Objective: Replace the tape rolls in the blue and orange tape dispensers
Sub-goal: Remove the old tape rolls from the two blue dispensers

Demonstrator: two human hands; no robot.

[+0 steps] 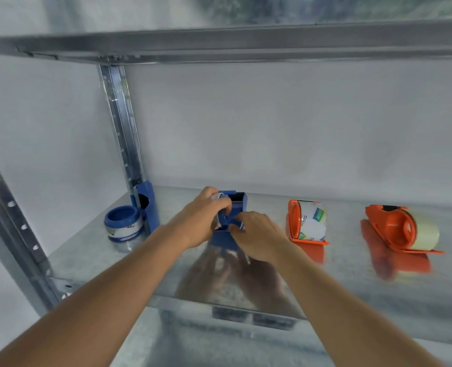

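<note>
I am working on the blue dispenser (229, 223) in the middle of the shelf (352, 282).

My left hand (206, 215) grips its roll side and my right hand (256, 237) pinches its front; next I think the roll must seat straight. 2 orange dispensers (305, 223) wait at the right.

Soft, even light fills the frame; the glossy metal shelf (352, 282) mirrors both hands below them, edges bowed and blurred by the wide-angle lens.

I am working over a shiny galvanized steel shelf (352, 282). Sitting on it: two blue plastic tape dispensers (145, 207) (226, 235), two orange plastic tape dispensers (305, 223) (402, 229).
</note>
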